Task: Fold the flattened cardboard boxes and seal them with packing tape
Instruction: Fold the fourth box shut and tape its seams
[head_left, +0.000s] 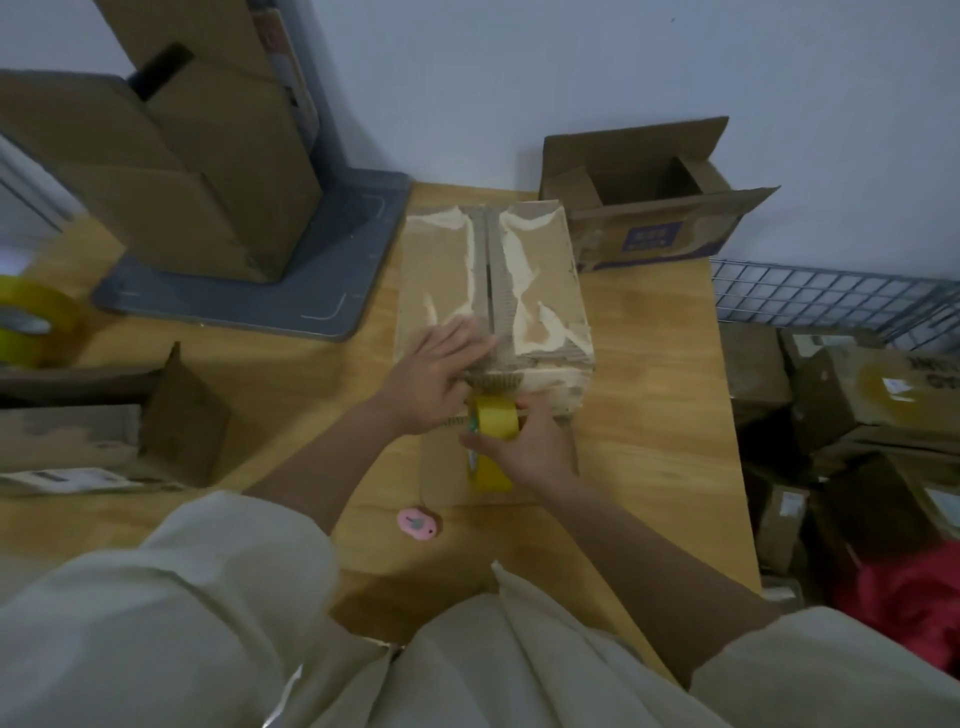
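Evidently your left hand (436, 376) lies flat-fingered on the folded box (493, 291) at table centre, pinning its near flaps so the seam stays shut, while your right hand (524, 447) grips the yellow tape roll (493, 421) against its near edge.

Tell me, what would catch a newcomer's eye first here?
Probably the yellow tape roll, gripped by the right hand at the near edge of the scuffed cardboard box mid-table. The left hand presses flat on the box's top; a small pink cutter lies nearer the person.
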